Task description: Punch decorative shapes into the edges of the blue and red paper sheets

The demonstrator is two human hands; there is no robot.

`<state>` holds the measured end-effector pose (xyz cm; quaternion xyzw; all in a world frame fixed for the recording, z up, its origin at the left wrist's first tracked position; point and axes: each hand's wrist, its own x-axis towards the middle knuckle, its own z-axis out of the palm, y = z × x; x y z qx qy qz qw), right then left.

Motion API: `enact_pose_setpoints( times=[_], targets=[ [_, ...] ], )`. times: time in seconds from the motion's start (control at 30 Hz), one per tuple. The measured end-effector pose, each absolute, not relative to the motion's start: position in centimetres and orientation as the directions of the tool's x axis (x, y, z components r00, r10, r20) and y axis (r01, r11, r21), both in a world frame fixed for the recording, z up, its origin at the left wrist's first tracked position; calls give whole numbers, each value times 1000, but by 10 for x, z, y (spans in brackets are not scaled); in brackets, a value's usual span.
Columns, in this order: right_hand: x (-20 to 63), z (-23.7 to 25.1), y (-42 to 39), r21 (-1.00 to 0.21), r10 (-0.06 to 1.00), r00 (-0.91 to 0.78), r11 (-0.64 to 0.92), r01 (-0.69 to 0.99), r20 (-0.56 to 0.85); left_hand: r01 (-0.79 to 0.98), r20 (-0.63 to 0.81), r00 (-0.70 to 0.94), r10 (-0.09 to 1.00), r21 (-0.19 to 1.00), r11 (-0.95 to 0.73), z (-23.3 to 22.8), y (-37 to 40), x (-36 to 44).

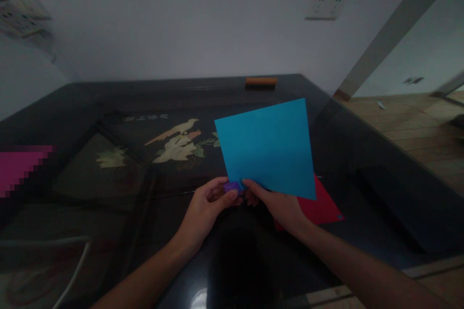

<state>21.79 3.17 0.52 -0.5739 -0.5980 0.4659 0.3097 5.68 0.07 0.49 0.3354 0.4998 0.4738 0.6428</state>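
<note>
A square blue sheet of paper point(270, 147) is raised above the dark table and tilted. My right hand point(279, 205) pinches it along its lower edge, near the lower left corner. In my left hand point(210, 205) is a small purple block-shaped object point(232, 187), gripped between thumb and fingers. That object sits right at the lower left corner of the blue paper; whether the corner lies inside it, I cannot tell. Behind my right hand, partly covered by it and by the blue sheet, a red sheet of paper point(322, 203) lies on the table, with a small dark mark at its right corner.
The glossy black table point(181, 94) bears a bird and flower design and stands against a white wall. An orange-brown bar point(261, 82) lies at its back edge. A dark flat shape point(398, 203) is at the right. A pixelated pink patch point(18, 166) shows at the left.
</note>
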Motion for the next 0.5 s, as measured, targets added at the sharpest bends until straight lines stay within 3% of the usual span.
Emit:
enact_pose_setpoints(
  times=[0.5],
  targets=[
    [217, 11, 33, -937, 965, -168, -140, 321, -202, -327, -368, 134, 920, 860, 392, -1, 2, 51]
  ],
)
